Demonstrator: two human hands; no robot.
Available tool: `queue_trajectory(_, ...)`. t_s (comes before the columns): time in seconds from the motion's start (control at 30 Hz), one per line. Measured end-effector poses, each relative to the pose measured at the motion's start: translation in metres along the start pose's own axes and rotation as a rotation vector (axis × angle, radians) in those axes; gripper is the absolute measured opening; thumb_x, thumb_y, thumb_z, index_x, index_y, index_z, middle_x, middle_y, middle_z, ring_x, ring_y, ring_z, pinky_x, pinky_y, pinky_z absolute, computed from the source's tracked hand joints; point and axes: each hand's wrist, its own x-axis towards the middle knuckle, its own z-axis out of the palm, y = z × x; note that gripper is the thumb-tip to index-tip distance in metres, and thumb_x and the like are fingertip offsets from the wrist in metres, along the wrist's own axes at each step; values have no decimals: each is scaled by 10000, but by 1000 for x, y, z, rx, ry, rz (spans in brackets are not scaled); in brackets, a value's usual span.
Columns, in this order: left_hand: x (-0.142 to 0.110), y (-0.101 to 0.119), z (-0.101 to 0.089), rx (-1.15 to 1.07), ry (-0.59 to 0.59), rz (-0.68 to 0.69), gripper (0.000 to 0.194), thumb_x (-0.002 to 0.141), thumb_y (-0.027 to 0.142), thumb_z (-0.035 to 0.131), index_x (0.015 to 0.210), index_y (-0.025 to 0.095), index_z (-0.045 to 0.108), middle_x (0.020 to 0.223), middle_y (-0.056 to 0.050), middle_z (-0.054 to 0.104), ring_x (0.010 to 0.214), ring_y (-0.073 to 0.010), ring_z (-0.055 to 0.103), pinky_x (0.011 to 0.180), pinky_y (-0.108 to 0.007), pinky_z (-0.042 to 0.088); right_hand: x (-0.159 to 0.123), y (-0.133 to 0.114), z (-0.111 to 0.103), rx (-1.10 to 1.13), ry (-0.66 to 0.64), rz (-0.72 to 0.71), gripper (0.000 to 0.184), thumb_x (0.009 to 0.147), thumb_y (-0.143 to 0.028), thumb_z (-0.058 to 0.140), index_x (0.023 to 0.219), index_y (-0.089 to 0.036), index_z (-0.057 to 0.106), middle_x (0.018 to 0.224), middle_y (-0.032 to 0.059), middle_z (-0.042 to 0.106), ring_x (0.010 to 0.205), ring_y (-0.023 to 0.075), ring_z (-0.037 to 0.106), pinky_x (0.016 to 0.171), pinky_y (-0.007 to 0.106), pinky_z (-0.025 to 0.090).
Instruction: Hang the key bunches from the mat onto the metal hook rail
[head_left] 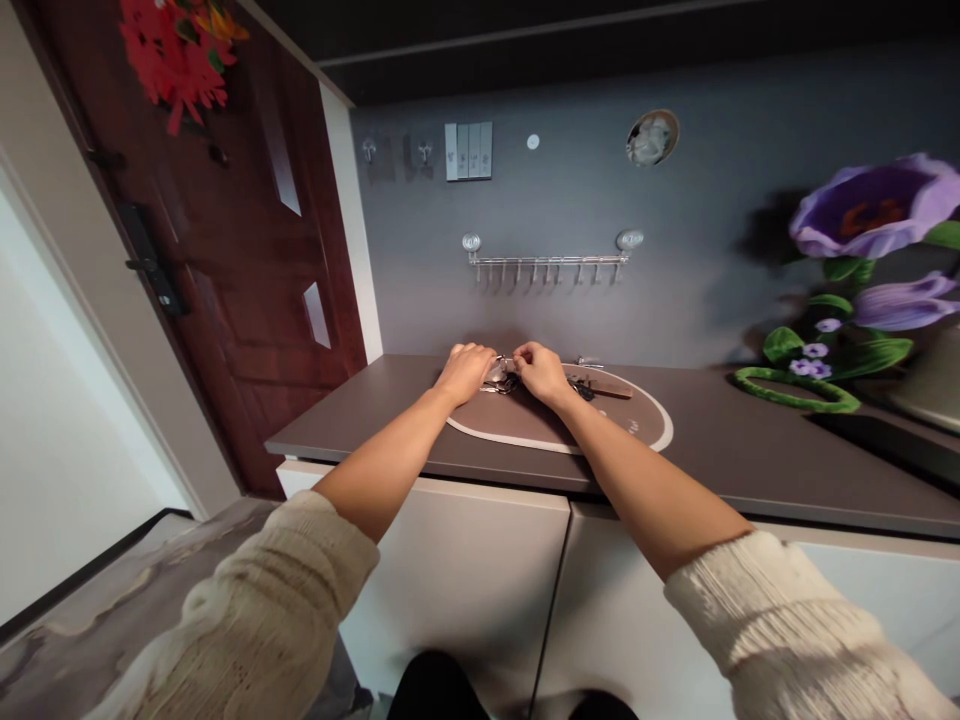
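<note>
Both my arms reach forward over a brown oval mat (615, 425) with a white rim, lying on a dark countertop (360, 425). My left hand (465, 372) and my right hand (541, 372) meet above the mat, fingers curled and pinching a small bunch of metal keys (501, 377) between them. More dark key-like pieces (583, 388) lie on the mat just right of my right hand; they are too small to make out.
A metal hook rail (547, 260) hangs on the grey wall above the mat, with light switches (469, 151) higher up. A dark red door (247, 250) stands at left. Purple artificial flowers (870, 215) and a green wreath (795, 395) sit at right. White cabinet doors (480, 570) are below.
</note>
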Motion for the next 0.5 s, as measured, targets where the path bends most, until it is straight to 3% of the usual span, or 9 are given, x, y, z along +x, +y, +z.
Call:
queue_trajectory(0.23, 1, -2, -4, 5, 54, -47, 329, 895, 264, 257, 905, 170, 572, 897, -82, 623, 861, -198, 531, 766, -319, 338, -1, -1, -1, 103, 7, -35, 104, 702, -186, 482, 716, -167, 584, 695, 20, 615, 658, 120, 528, 692, 244, 398)
queue_trajectory(0.5, 2, -3, -8, -27, 116, -85, 316, 895, 259, 260, 919, 172, 563, 890, -78, 627, 853, -184, 533, 767, -296, 355, -3, -6, -2, 262, -43, -108, 131, 697, -239, 499, 748, -161, 591, 749, 12, 618, 682, 113, 526, 698, 246, 405)
